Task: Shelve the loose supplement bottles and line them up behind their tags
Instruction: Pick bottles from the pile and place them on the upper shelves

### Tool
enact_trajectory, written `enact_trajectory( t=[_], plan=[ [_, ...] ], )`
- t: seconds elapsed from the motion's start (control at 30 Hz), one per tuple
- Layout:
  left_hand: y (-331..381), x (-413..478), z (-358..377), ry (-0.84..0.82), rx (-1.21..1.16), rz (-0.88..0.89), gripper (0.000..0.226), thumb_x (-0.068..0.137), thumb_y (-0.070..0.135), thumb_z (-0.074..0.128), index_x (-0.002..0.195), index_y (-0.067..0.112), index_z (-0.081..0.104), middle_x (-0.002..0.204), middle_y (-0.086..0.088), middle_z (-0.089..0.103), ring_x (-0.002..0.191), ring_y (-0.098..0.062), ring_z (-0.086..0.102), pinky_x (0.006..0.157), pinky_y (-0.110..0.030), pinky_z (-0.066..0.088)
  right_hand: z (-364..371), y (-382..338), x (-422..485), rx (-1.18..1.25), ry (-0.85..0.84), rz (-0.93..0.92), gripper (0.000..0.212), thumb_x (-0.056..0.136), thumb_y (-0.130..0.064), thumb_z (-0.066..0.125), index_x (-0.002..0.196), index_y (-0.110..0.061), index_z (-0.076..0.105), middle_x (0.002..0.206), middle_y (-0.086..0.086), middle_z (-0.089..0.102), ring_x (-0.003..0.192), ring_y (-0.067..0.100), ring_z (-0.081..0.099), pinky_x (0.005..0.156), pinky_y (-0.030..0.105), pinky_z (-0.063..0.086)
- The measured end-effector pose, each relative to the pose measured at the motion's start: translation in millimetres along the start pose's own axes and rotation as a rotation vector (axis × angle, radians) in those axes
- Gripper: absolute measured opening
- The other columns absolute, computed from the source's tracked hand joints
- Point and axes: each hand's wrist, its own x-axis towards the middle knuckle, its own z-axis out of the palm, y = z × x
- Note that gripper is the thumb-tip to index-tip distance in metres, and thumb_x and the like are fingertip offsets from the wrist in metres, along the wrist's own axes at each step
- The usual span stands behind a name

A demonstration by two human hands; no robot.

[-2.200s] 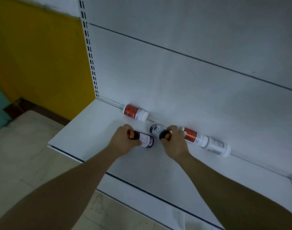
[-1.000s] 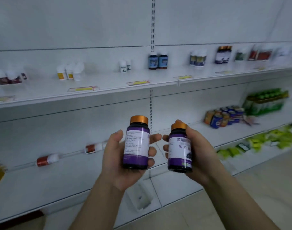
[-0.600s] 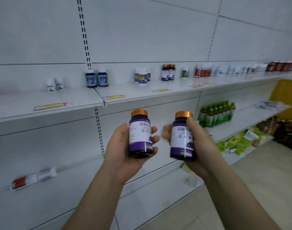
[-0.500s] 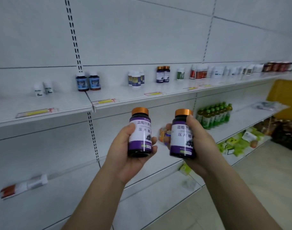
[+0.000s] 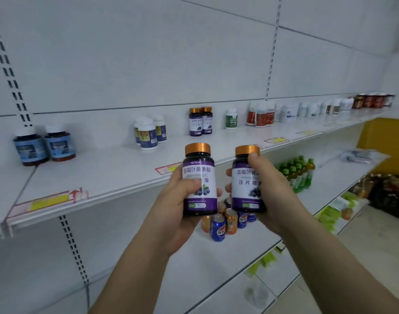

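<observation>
I hold two dark supplement bottles with purple-and-white labels and orange caps, both upright in front of the upper shelf (image 5: 126,168). My left hand (image 5: 171,211) grips the left bottle (image 5: 199,180). My right hand (image 5: 271,200) grips the right bottle (image 5: 246,177), thumb over its label. Two matching purple-label bottles (image 5: 200,121) stand at the back of that shelf, beyond my hands. A yellow price tag (image 5: 169,168) lies on the shelf edge just left of my left hand.
Along the same shelf stand blue-label bottles (image 5: 44,145), white-capped bottles (image 5: 149,132), a green-label bottle (image 5: 231,118) and red-label bottles (image 5: 260,115). Soda cans (image 5: 225,223) and green drink bottles (image 5: 298,173) sit on the lower shelf. Another tag (image 5: 49,201) lies further left.
I picked up the two bottles lying on a low shelf, lifted them upright and carried them rightward along the shelving; the matching purple-label bottles now stand just beyond my hands.
</observation>
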Motion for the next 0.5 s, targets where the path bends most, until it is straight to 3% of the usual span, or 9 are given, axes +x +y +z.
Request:
enact_trajectory(
  t=[0.1, 0.2, 0.27, 0.33, 0.4, 0.5],
  plan=[
    [13, 45, 9, 0.015, 0.192, 0.099, 0.04, 0.077, 0.006, 0.055, 0.113, 0.026, 0.056, 0.084, 0.0, 0.071, 0.073, -0.015, 0.068, 0.064, -0.031, 0.058, -2, -17, 53, -0.046, -0.021, -0.076, 0.012, 0.091, -0.028, 0.058, 0.102, -0.023, 0.058, 0.085, 0.006, 0.069, 0.069, 0.021, 0.068, 0.062, 0.036, 0.054],
    [24, 88, 12, 0.039, 0.419, 0.201, 0.044, 0.087, 0.001, 0.055, 0.122, 0.027, 0.052, 0.105, 0.003, 0.07, 0.092, -0.014, 0.069, 0.075, -0.033, 0.056, -4, -27, 107, -0.07, -0.061, -0.141, 0.014, 0.089, -0.02, 0.061, 0.101, -0.026, 0.059, 0.091, 0.007, 0.068, 0.078, 0.024, 0.07, 0.072, 0.042, 0.057],
    [29, 114, 12, 0.094, 0.533, 0.226, 0.05, 0.084, 0.0, 0.061, 0.125, 0.027, 0.05, 0.111, 0.003, 0.068, 0.097, -0.015, 0.068, 0.083, -0.037, 0.055, -5, -32, 143, -0.13, -0.103, -0.184, 0.019, 0.083, -0.024, 0.065, 0.101, -0.03, 0.061, 0.101, 0.007, 0.069, 0.093, 0.027, 0.068, 0.087, 0.051, 0.054],
    [33, 142, 12, 0.154, 0.674, 0.237, 0.057, 0.08, 0.0, 0.067, 0.127, 0.027, 0.05, 0.112, 0.005, 0.066, 0.099, -0.016, 0.067, 0.091, -0.041, 0.052, -9, -38, 178, -0.211, -0.157, -0.221, 0.032, 0.073, -0.033, 0.068, 0.104, -0.032, 0.062, 0.105, 0.005, 0.069, 0.098, 0.027, 0.067, 0.09, 0.053, 0.052],
    [33, 171, 15, 0.198, 0.816, 0.217, 0.063, 0.077, 0.003, 0.071, 0.129, 0.03, 0.048, 0.114, 0.007, 0.062, 0.101, -0.017, 0.065, 0.095, -0.043, 0.05, -17, -42, 216, -0.301, -0.204, -0.252, 0.039, 0.072, -0.034, 0.069, 0.109, -0.031, 0.061, 0.104, 0.002, 0.068, 0.098, 0.024, 0.065, 0.087, 0.047, 0.053],
    [25, 208, 23, 0.293, 0.901, 0.153, 0.066, 0.077, 0.004, 0.072, 0.132, 0.03, 0.045, 0.113, 0.004, 0.059, 0.102, -0.019, 0.062, 0.096, -0.043, 0.049, -33, -47, 272, -0.447, -0.288, -0.271, 0.028, 0.081, -0.025, 0.067, 0.108, -0.028, 0.059, 0.103, -0.003, 0.066, 0.099, 0.019, 0.063, 0.086, 0.039, 0.051]
  ],
)
